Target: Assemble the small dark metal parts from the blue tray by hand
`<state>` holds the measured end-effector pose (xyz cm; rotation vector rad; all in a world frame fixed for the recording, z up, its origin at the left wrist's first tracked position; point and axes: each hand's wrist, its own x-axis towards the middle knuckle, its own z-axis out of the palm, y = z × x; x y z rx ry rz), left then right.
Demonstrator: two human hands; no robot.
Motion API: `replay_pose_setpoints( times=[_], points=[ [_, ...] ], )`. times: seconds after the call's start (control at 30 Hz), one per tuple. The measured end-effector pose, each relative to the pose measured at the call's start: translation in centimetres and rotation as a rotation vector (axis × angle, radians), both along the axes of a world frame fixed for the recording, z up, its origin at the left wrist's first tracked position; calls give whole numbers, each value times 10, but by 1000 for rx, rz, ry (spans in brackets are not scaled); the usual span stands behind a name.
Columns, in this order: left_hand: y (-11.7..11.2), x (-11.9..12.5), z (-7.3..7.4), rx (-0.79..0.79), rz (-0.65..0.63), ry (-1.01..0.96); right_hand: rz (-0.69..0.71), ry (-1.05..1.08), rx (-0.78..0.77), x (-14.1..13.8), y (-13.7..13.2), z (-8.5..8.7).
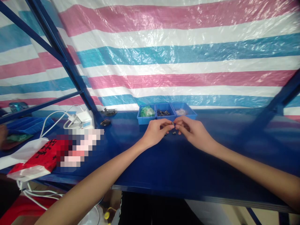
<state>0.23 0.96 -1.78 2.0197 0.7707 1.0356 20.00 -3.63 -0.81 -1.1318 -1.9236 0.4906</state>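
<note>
1. The left hand (157, 130) is pinching a small dark piece (172, 123) at its fingertips, probably to steady it.
2. Behind, a blue three-compartment tray (146, 120) is keeping small dark parts (163, 112) within easy reach.
3. A loose part (174, 132) is lying below the fingertips.
4. The right hand (191, 128) is meeting the piece; its grip I cannot tell.

head-worn view, looking forward and down, close above a blue table (187, 175), facing striped sheeting (187, 56)
</note>
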Motion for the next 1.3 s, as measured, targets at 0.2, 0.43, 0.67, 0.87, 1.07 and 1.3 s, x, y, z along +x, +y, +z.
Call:
replay_pose_setpoints(
  times=[0.2,0.43,0.67,0.87,1.07,1.3],
  points=[
    [-2,0,3,18,-74,42,-15,-21,29,0,1,2],
    [-2,0,1,78,-11,65,-54,-150,159,5,1,8],
    [17,-12,1,202,155,146,-163,-464,488,8,70,29],
    [17,-30,12,400,-38,543,-183,-461,498,-3,88,31],
    [18,-31,9,430,-76,639,-28,-464,408,-1,17,12],
    [25,-27,2,255,-116,495,-4,-488,280,0,11,-14]
  ],
)
